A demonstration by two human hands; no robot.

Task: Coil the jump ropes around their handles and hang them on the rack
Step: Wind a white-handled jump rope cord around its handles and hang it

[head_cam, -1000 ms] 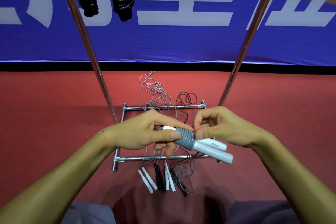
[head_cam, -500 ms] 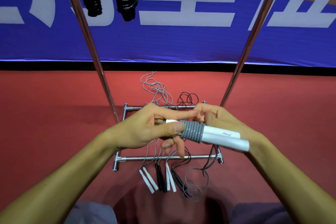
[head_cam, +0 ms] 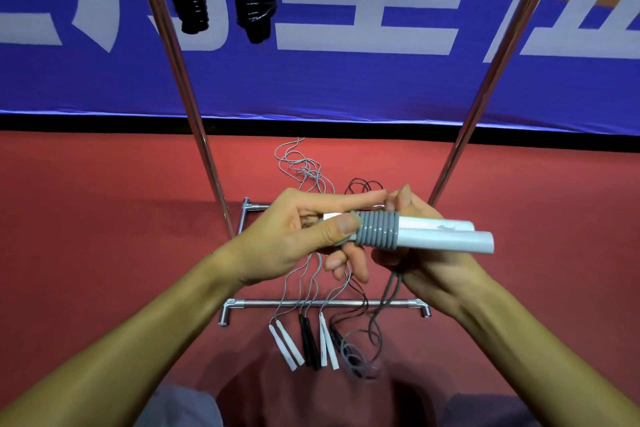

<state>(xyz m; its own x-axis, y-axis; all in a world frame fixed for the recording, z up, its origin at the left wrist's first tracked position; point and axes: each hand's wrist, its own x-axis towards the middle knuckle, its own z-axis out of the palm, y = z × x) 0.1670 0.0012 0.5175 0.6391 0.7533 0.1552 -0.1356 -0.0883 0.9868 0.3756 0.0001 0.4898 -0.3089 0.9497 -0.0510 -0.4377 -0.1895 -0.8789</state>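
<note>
Between both hands (head_cam: 301, 239), more gray coils (head_cam: 377, 230) than before.

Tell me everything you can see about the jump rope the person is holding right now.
The held jump rope has two white, smooth, plastic-looking handles lying side by side, roughly level, pointing right. Grey cord is wound around them in tight, neat turns near their left ends. The left hand pinches the left ends, thumb on top. The right hand is under and behind the handles, and loose cord runs down from it to a loose pile on the red floor.
</note>
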